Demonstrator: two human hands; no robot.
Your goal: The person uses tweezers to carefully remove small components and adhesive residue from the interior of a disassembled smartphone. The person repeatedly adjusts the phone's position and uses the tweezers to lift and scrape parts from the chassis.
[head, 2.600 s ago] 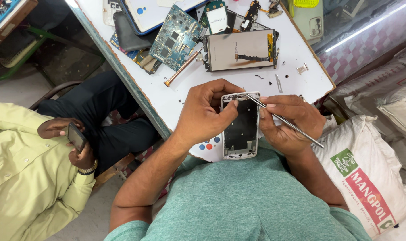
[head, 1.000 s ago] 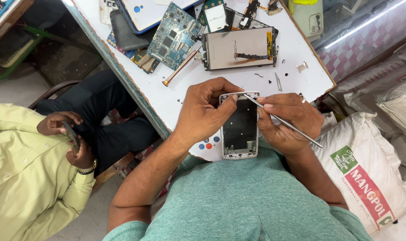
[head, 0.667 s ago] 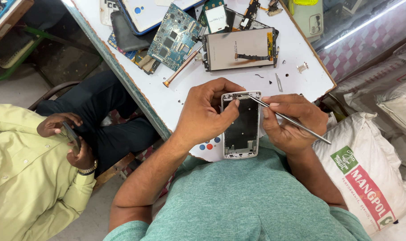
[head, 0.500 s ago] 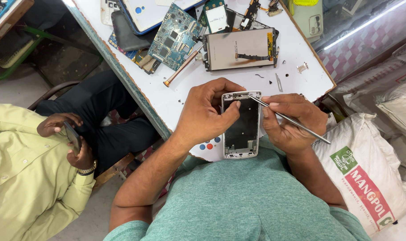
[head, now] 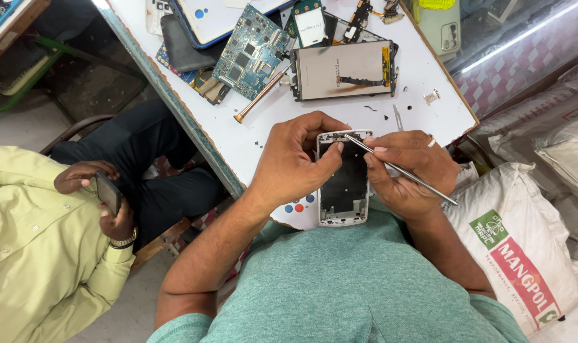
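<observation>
My left hand grips the left edge of a white phone frame, an empty shell with a dark inside, held over the near edge of the white table. My right hand holds thin metal tweezers; their tip rests at the top of the phone frame, near my left thumb. The right hand also touches the frame's right edge.
On the table lie a phone screen panel face down, a green circuit board, a thin brown-handled tool, small screws and other phone parts. A person in a yellow-green shirt sits at left holding a phone. White sacks stand at right.
The tweezers' tip has shifted slightly along the top of the phone frame. Both hands stay in nearly the same place. The seated person has moved their hands a little.
</observation>
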